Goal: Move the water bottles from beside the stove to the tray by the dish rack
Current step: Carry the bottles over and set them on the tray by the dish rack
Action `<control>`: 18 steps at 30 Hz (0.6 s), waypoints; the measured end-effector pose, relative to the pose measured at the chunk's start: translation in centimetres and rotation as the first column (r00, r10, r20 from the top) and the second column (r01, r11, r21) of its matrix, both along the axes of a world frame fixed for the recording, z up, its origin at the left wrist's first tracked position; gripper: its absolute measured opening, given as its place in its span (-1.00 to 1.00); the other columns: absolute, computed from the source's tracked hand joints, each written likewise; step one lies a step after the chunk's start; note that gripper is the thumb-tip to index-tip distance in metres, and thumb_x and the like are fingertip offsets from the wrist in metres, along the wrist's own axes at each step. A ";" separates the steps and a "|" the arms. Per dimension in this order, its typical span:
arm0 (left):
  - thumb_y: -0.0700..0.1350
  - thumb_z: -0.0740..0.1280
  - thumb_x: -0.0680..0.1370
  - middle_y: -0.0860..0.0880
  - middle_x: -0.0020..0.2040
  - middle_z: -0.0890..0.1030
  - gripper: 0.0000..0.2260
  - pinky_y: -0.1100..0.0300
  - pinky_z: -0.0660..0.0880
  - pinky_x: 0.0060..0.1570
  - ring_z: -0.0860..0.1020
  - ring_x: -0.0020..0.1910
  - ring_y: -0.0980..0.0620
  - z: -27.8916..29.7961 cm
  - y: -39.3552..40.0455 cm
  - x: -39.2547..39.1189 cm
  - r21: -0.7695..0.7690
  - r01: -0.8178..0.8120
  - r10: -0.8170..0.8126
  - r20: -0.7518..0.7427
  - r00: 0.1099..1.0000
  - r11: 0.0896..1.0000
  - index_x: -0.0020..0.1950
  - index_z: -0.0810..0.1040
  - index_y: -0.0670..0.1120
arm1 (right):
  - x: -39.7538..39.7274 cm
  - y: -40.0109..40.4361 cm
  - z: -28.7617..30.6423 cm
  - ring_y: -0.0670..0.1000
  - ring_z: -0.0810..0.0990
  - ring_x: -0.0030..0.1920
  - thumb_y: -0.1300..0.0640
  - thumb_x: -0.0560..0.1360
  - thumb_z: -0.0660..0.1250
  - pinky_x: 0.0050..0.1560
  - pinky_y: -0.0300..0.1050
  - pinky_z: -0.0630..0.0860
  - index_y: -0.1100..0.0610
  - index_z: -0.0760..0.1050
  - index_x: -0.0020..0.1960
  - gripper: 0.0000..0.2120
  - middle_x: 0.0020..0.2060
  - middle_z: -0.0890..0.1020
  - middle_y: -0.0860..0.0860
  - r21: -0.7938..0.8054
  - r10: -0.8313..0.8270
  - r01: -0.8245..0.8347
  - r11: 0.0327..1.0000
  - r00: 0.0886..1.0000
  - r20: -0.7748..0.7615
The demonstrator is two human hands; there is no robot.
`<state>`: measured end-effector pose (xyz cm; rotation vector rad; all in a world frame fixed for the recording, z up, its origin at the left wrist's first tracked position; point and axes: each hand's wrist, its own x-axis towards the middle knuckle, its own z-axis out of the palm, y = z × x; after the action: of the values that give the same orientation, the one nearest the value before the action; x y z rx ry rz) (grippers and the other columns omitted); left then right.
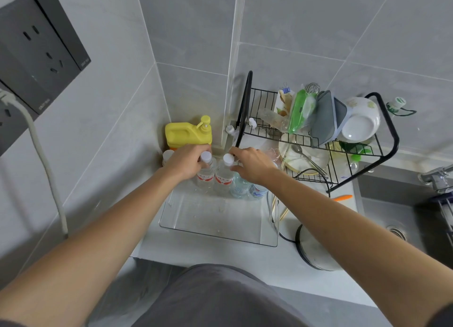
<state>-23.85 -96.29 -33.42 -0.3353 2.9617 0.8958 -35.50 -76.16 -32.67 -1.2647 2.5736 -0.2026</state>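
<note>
You've got both hands at the far end of the clear tray (pixel 215 231), which is the landmark here. Your left hand (pixel 187 161) is wrapped round the neck of a red-label bottle (pixel 204 177), fingers curled just under its white cap. Your right hand (pixel 252 165) looks to be holding the 2nd red-label bottle (pixel 224 176) by the neck, fingers curled at its cap, tho the palm hides the exact contact.

Both bottles stand upright inside the tray's far edge, side by side & touching. Neck grip makes sense: it lets you lower them straight down w/o knocking neighbours. 2 more bottles w/ blue labels (pixel 241 185) sit just right of them, under your right wrist, so you're filling a row along the back wall first, near half of tray bare.

Yellow pump jug (pixel 187 133) stands behind the tray; dish rack (pixel 318 135) is to the tray's right. I'd judge this as the set-down step, release next.
</note>
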 end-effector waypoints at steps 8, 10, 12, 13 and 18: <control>-0.11 0.51 0.54 0.02 -0.22 0.58 -0.84 -0.02 0.49 -0.16 0.57 -0.17 -0.15 -0.4 0.1 0.0 -0.027 -0.029 0.029 -0.007 1.000 0.999 0.06 0.58 -0.02 | -0.6 1.9 -0.1 0.16 0.64 0.14 -0.21 0.49 0.52 0.05 0.05 0.53 0.07 0.51 0.35 -0.44 0.13 0.66 0.07 0.221 0.072 -0.045 0.974 0.991 -0.115; -0.12 0.51 0.54 0.00 -0.20 0.61 -0.84 -0.03 0.50 -0.16 0.57 -0.16 -0.16 -0.4 0.1 0.0 -0.028 -0.032 0.032 -0.004 0.999 0.999 0.05 0.57 -0.03 | -0.5 1.8 -0.1 0.18 0.64 0.12 -0.21 0.52 0.49 0.06 0.07 0.53 0.10 0.53 0.27 -0.50 0.08 0.66 0.09 0.235 0.079 -0.040 0.971 0.984 -0.159; -0.12 0.50 0.54 0.00 -0.19 0.61 -0.85 -0.02 0.50 -0.16 0.58 -0.15 -0.15 -0.4 0.0 0.0 -0.033 -0.038 0.038 0.001 0.999 0.999 0.04 0.57 -0.02 | -0.4 1.7 -0.1 0.18 0.64 0.09 -0.21 0.53 0.48 0.05 0.06 0.54 0.12 0.53 0.23 -0.53 0.04 0.66 0.10 0.234 0.081 -0.037 0.972 0.980 -0.182; -0.13 0.50 0.54 0.01 -0.19 0.61 -0.85 -0.02 0.50 -0.16 0.57 -0.15 -0.14 -0.4 0.0 -0.1 -0.034 -0.039 0.039 0.004 0.999 0.999 0.04 0.57 -0.02 | -0.3 1.7 -0.1 0.18 0.65 0.08 -0.21 0.53 0.47 0.05 0.07 0.55 0.12 0.54 0.22 -0.53 0.04 0.66 0.10 0.230 0.080 -0.037 0.973 0.980 -0.183; -0.13 0.51 0.54 0.01 -0.16 0.62 -0.84 -0.02 0.50 -0.15 0.58 -0.13 -0.15 -0.3 0.2 -0.1 -0.042 -0.040 0.041 0.016 0.999 0.998 0.06 0.57 -0.03 | -0.5 1.8 0.4 0.20 0.64 0.13 -0.17 0.55 0.47 0.12 0.09 0.56 0.11 0.54 0.30 -0.53 0.11 0.67 0.11 0.220 0.080 -0.037 0.975 0.979 -0.186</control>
<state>-23.92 -96.08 -33.72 -0.4035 2.9719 0.8318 -36.04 -74.37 -32.22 -1.3341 2.6248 0.2182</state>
